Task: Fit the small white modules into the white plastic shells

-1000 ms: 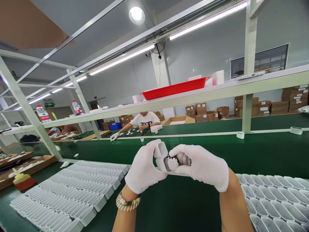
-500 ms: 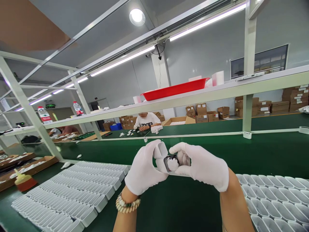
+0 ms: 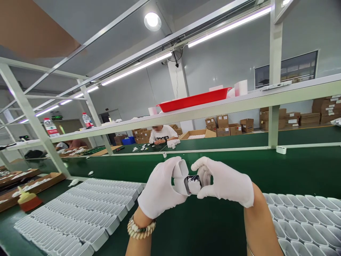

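Note:
Both my hands wear white gloves and meet in front of me above the green belt (image 3: 199, 227). My left hand (image 3: 162, 190) is wrapped round a small white plastic case (image 3: 181, 175), held upright. My right hand (image 3: 226, 183) pinches a small dark, shiny part (image 3: 193, 182) against the open side of that case. A bead bracelet (image 3: 141, 227) sits on my left wrist. Rows of white case shells (image 3: 80, 217) lie on the belt to my lower left, and more white shells (image 3: 301, 217) lie to my lower right.
A white shelf rail (image 3: 213, 106) crosses above the belt and carries a red tray (image 3: 194, 99) and water bottles (image 3: 50, 128). Another person (image 3: 162, 134) works across the belt. A yellow-topped bottle (image 3: 26, 199) stands at the left. Cardboard boxes (image 3: 229, 124) are stacked behind.
My hands have shifted slightly right and down in view, still together on the case. The small white pieces on the far belt have drifted to the right.

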The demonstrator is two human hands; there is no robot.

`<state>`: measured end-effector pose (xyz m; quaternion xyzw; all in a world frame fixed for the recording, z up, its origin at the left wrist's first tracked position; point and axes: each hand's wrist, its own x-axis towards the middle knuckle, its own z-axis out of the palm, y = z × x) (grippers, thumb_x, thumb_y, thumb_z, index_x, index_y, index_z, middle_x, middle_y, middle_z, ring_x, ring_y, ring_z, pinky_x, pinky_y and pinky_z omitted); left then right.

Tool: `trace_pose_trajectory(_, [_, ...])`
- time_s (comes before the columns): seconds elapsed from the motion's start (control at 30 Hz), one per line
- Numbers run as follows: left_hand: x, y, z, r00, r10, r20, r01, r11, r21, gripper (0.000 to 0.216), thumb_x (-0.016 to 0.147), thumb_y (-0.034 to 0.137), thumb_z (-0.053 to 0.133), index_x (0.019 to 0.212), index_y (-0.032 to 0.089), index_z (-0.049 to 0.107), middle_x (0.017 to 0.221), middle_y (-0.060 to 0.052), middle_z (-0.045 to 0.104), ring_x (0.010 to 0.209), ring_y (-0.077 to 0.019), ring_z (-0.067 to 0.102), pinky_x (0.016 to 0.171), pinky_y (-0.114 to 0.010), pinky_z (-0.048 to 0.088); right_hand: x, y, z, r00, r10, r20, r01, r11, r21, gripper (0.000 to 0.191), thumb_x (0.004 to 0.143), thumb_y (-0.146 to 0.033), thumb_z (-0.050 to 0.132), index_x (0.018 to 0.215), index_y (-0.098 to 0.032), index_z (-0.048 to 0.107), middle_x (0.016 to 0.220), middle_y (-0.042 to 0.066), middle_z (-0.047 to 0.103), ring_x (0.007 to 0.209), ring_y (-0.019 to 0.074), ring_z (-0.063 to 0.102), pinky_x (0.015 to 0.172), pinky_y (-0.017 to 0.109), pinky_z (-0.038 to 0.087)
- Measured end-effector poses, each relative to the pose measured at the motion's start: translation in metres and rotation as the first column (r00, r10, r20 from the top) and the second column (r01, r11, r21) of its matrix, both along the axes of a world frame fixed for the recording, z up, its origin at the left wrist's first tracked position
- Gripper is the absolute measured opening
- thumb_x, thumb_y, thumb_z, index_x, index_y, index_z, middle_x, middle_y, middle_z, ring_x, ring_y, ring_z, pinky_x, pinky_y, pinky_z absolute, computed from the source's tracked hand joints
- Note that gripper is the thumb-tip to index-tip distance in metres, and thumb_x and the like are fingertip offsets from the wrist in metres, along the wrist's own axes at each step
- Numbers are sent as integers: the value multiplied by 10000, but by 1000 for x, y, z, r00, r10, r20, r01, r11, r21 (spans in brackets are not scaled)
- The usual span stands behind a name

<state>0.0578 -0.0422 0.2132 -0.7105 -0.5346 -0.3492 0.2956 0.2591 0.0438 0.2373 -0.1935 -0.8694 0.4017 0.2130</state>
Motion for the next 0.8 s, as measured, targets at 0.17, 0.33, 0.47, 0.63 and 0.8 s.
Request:
trace_pose_trajectory(0.17, [0,2,-1,1000,-6,-12,6,1000,-30,673,595,223,673,1232,217,455,1111,-117,685,911,-304,686,791,-476,583,0,2,-4,1000,1,-5,-1,1000,1,390,694,-265,773,1012,-215,554,706,-60,603,651,136,575,630,284,487])
trace_pose_trajectory(0.33, [-2,2,-4,1000,-15,12,15,997,-70,790,583,203,705,1300,318,394,1146,-104,661,925,-338,676,799,-538,581,-1,1,-4,1000,-13,12,13,1000,-3,391,699,-284,763,1022,-219,551,695,-62,597,628,134,567,606,283,482])
trace_pose_trajectory(0.47, [-1,3,-3,999,-34,17,35,998,-50,783,589,206,710,1285,324,372,1125,-101,663,932,-331,684,805,-541,580,-3,2,-3,1000,0,4,0,1000,-1,469,666,-302,810,1037,-222,533,704,-67,594,664,139,569,632,282,484])
trace_pose_trajectory(0.63, [3,1,-4,998,-54,34,54,998,-9,731,603,276,724,1259,277,402,1110,-99,667,935,-311,684,796,-506,589,-10,9,-5,999,41,-14,-42,997,-63,658,537,-308,904,1071,-207,533,845,-27,626,745,156,589,679,301,512])
trace_pose_trajectory(0.8, [6,0,-7,997,-45,62,45,999,4,761,595,322,755,1274,250,418,1130,-116,657,975,-330,672,810,-505,598,-22,16,-7,971,207,-121,-232,937,-261,666,513,-316,905,1053,-184,538,973,14,637,893,201,607,802,339,519])
